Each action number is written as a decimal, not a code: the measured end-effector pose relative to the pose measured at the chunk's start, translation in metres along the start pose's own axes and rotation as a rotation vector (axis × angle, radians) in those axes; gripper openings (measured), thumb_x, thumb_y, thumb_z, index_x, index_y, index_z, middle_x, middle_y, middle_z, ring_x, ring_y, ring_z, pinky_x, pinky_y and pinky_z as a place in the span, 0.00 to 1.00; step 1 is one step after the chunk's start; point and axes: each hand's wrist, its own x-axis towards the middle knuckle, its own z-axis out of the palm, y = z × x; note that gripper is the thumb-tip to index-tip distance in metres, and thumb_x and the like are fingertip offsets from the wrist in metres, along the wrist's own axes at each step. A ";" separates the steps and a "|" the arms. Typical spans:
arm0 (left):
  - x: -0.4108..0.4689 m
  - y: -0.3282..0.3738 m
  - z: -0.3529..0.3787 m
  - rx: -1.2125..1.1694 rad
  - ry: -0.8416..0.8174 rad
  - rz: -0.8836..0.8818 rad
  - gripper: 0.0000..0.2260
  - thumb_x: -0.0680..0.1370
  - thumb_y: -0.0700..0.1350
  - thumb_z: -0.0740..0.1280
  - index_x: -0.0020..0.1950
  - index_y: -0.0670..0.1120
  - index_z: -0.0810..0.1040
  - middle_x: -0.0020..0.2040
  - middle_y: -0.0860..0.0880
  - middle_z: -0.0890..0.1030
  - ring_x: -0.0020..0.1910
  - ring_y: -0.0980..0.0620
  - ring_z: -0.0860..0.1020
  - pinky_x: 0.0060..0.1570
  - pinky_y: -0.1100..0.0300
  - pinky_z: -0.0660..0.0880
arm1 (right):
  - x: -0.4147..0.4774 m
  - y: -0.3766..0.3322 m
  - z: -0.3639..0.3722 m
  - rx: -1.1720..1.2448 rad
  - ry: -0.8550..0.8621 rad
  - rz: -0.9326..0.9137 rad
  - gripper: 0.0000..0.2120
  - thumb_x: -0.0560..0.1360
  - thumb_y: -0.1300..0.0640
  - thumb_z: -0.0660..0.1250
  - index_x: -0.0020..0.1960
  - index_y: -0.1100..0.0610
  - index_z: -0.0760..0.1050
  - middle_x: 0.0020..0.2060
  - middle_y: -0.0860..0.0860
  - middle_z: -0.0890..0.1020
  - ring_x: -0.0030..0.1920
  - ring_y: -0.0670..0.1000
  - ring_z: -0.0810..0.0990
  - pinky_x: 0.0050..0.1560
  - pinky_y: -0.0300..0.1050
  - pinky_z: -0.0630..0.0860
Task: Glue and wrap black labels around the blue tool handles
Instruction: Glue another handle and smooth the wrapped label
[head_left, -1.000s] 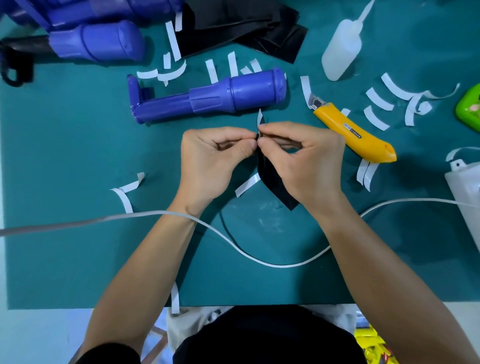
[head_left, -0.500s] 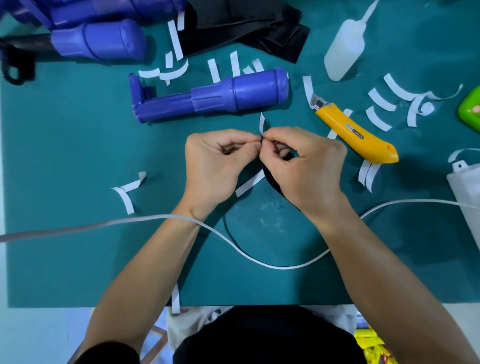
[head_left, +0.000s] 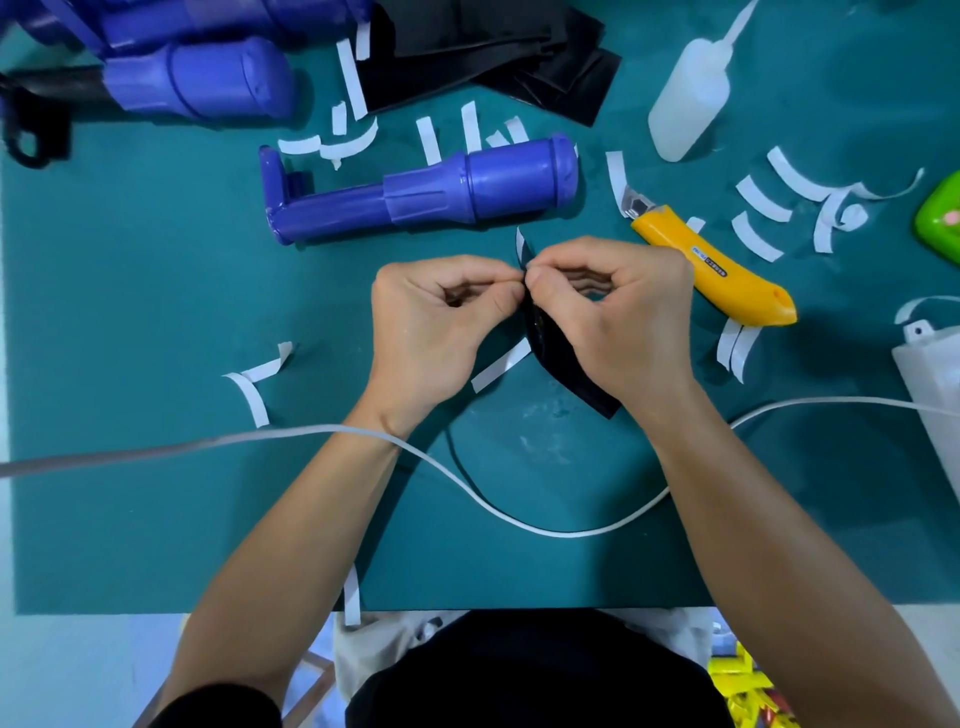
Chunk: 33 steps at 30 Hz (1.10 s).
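My left hand (head_left: 441, 322) and my right hand (head_left: 613, 317) meet fingertip to fingertip over the green mat, both pinching the top edge of a black label (head_left: 561, 364). A thin white backing strip (head_left: 521, 247) sticks up from the pinch. The label hangs down under my right palm. A blue tool handle (head_left: 426, 195) lies on its side just beyond my hands. Two more blue handles (head_left: 202, 78) lie at the far left. A stack of black labels (head_left: 493, 47) sits at the far middle.
A yellow utility knife (head_left: 717, 265) lies to the right of my hands and a white glue bottle (head_left: 691, 98) beyond it. White backing strips (head_left: 758, 208) litter the mat (head_left: 130, 493). A white cable (head_left: 519, 525) crosses in front. A white container (head_left: 935, 384) stands at the right edge.
My hands have stayed together at the label's top edge. The fingers have shifted slightly on it, and more of the black label shows below my right hand than half a second ago.
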 end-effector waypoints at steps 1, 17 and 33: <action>0.000 0.000 0.000 0.005 -0.004 0.004 0.11 0.74 0.33 0.76 0.44 0.50 0.87 0.40 0.54 0.88 0.40 0.54 0.86 0.46 0.59 0.81 | 0.000 0.000 0.000 0.002 -0.005 0.007 0.04 0.75 0.64 0.73 0.44 0.59 0.87 0.36 0.47 0.86 0.36 0.46 0.85 0.40 0.42 0.81; -0.001 0.002 0.001 0.040 0.007 0.005 0.12 0.74 0.33 0.76 0.44 0.51 0.86 0.39 0.56 0.87 0.39 0.57 0.84 0.45 0.62 0.79 | 0.004 0.000 -0.002 0.134 -0.055 0.096 0.06 0.75 0.64 0.73 0.43 0.54 0.85 0.36 0.44 0.86 0.36 0.46 0.85 0.41 0.38 0.81; 0.001 0.001 0.002 -0.038 0.029 -0.060 0.10 0.73 0.34 0.76 0.43 0.50 0.86 0.38 0.54 0.87 0.39 0.53 0.84 0.49 0.51 0.83 | 0.003 0.002 -0.002 0.011 -0.026 -0.015 0.02 0.74 0.65 0.75 0.45 0.59 0.86 0.37 0.47 0.86 0.38 0.45 0.85 0.42 0.39 0.82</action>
